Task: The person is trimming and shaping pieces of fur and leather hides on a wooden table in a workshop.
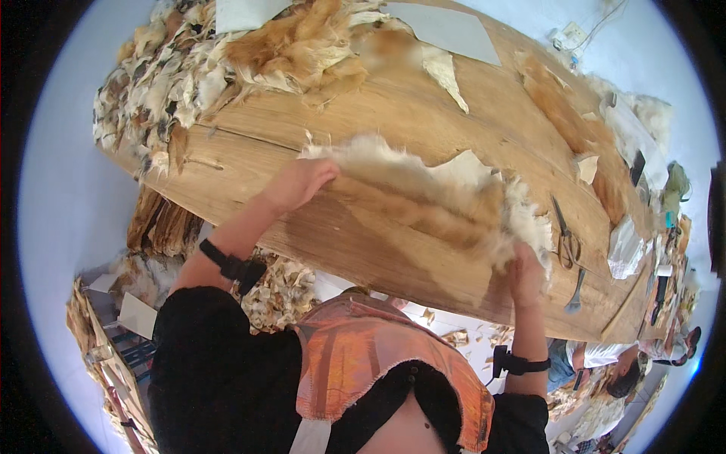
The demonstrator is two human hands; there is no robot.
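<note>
A long fur pelt, tan along its middle with fluffy white edges, stretches above the wooden table between my two hands. My left hand is closed on its left end, fingers pinched at the edge. At the other end my right hand grips the pelt, its fingers partly lost in the white fur. The pelt looks slightly blurred, and a shadow falls on the boards beneath it. Just right of my right hand lie dark-handled scissors and a small flat-bladed tool.
Fur scraps heap up at the far left, beside orange-brown pelts. A white sheet lies at the back. More orange fur runs along the right side. Scraps lie below the table's near edge. Another person is at lower right.
</note>
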